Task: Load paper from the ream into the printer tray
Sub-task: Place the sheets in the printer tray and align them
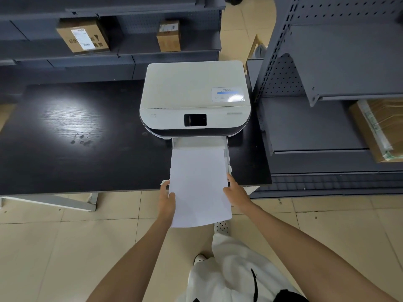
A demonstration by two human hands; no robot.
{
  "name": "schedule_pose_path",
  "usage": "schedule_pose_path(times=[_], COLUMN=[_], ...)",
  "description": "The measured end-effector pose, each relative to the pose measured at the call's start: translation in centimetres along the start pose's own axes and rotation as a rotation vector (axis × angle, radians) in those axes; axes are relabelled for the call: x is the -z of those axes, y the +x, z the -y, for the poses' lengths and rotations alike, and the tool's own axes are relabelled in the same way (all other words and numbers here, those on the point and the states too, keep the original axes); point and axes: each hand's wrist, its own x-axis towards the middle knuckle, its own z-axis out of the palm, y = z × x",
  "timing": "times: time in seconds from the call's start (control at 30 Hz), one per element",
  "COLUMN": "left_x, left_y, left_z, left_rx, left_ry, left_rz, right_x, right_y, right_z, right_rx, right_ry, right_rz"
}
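A white printer point(194, 99) stands on a black table point(87, 138), with its paper tray point(227, 158) pulled out toward me over the table's front edge. A stack of white paper point(199, 186) lies with its far end in the tray and its near end sticking out past the table. My left hand point(166, 198) grips the stack's left edge. My right hand point(235, 191) grips its right edge. The ream is not in view.
Grey metal shelves run behind the table, holding two cardboard boxes point(84, 37) point(169, 35). A second grey shelf unit point(327, 94) stands right beside the printer, with a wrapped brown package point(379, 129) on it. The beige tiled floor point(65, 247) lies below.
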Motion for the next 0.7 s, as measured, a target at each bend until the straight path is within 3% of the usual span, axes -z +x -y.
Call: schedule_pose_path(times=[0.7], left_x=[-1.6], left_y=[3.6], left_z=[-2.8], left_rx=[0.064], left_ry=[0.022], left_rz=[-0.004], right_x=[2.4], right_y=[3.1], right_z=[0.9], right_rx=[-0.052], right_ry=[0.006], right_rz=[-0.006])
